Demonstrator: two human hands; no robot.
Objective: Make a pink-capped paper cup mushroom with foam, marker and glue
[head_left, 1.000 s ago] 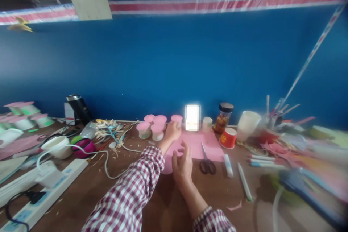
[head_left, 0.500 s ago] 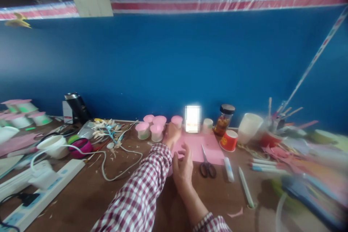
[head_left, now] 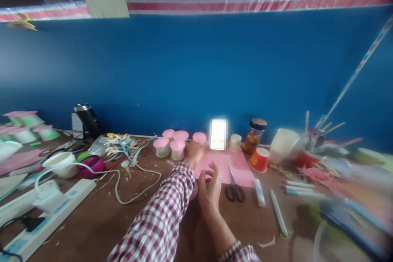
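Note:
My left hand [head_left: 195,154] reaches forward and is closed around a cup with a pink paper top [head_left: 199,138]; the hand hides most of the cup's body. Left of it stand several pink-topped cups [head_left: 177,147] in a cluster. My right hand [head_left: 210,186] is held above the front of a pink paper sheet [head_left: 242,174], its fingers curved and apart with nothing seen between them. Scissors [head_left: 235,190] with dark handles lie with their blades on the sheet. A purplish-pink piece [head_left: 194,192] shows partly beside my left sleeve.
Behind the sheet are a bright blurred panel [head_left: 218,135], a small pale cup [head_left: 235,141], a lidded jar [head_left: 254,136] and a red cup [head_left: 259,159]. A glue stick [head_left: 259,193] and a pen [head_left: 279,213] lie at right. A white cable [head_left: 118,188] and power strip [head_left: 58,217] lie left.
My right hand has shifted slightly right and its fingers have curled a little more. My left hand stays at the pink-topped cup. The whole view has shifted slightly.

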